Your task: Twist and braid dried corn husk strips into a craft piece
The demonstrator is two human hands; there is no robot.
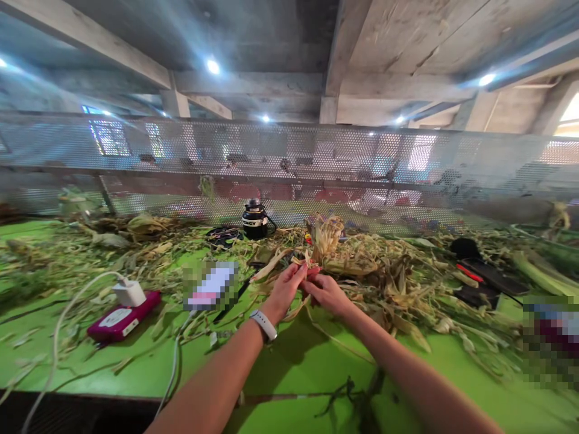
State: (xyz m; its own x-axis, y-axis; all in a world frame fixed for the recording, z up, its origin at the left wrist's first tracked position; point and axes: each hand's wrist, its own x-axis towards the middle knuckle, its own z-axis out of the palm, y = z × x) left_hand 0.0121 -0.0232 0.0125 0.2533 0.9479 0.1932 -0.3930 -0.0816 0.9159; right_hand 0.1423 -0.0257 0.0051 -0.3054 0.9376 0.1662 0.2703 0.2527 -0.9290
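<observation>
My left hand (284,290), with a pale watch band on its wrist, and my right hand (328,292) meet over the middle of the green table (298,355). Their fingertips pinch a piece of dried corn husk (306,260) between them. Just beyond my fingers a bunch of dry husk (328,236) stands up. Brown, crumpled husks (402,283) lie to the right of my right hand. A long pale husk strip (271,265) rests beyond my left hand.
A magenta power bank (122,316) carries a white charger (129,293) and cable at left. A blurred phone (211,286) lies nearer. A black jug (254,220) stands before the perforated metal screen (289,157). Black items (484,277) lie right, among scattered husk scraps.
</observation>
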